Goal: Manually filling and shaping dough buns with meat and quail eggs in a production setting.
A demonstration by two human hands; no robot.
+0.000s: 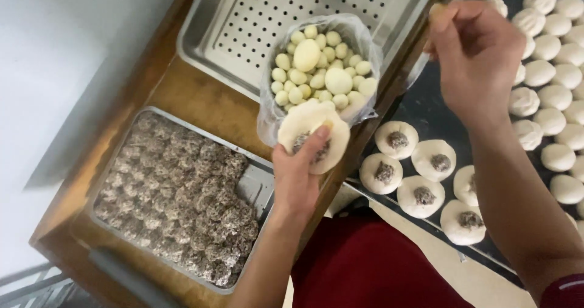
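The step in hand looked to be filling: the left hand [296, 177] cupped a flattened round of dough [313, 136], fingers curled under it and the thumb pressed onto a dark lump of filling at its middle. The round was held in the air just near of a plastic-lined tub of small pale balls [320, 67], its far edge overlapping the tub's rim in the view; whether it touched the rim could not be told.

The right hand [476, 55] was raised over the far end of a dark tray [426, 110], fingers drawn together in a narrow pinch. Something small and pale showed at the fingertips, but it was too blurred to say whether it was one of the balls.

On the dark tray, to the right, lay open dough rounds with filling [420, 195], each carrying a dark lump, and beyond them rows of closed white buns [550, 70]. To the left, on the wooden tabletop [194, 98], sat a metal pan of dark filling balls [176, 198], and a perforated steel tray [286, 10] lay at the far side under the tub.

Judged from this, the held round was part-filled and not yet closed. The next move would call for the right hand to come across to the left hand, and for steady support from the cupped fingers so that the thin edges would not tear as they gathered.
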